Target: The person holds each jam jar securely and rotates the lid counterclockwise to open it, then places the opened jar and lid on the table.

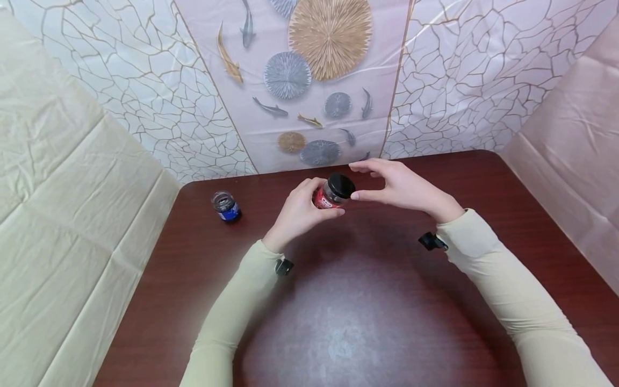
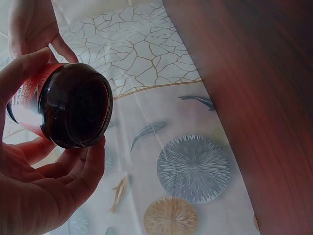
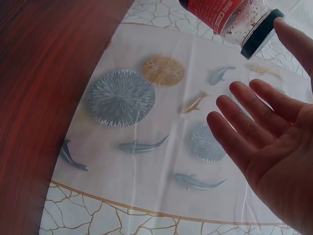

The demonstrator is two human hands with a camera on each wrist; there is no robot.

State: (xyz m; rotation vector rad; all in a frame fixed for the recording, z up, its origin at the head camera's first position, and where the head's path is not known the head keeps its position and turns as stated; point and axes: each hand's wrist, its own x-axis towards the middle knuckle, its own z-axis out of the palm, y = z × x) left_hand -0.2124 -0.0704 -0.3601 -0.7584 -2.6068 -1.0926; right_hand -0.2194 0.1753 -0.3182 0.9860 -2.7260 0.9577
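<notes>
Left hand (image 1: 301, 208) is grasping a raised, red-labelled glass jar (image 1: 324, 200); right hand (image 1: 395, 184), holding nothing, is hovering beside its round black lid (image 1: 341, 185) (still sitting in place).

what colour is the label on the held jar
The label is red, showing best in the right wrist view.

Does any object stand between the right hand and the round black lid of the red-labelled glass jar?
Nothing visible stands between the right hand and the round black lid; the left hand grips the red-labelled glass jar below the lid.
</notes>
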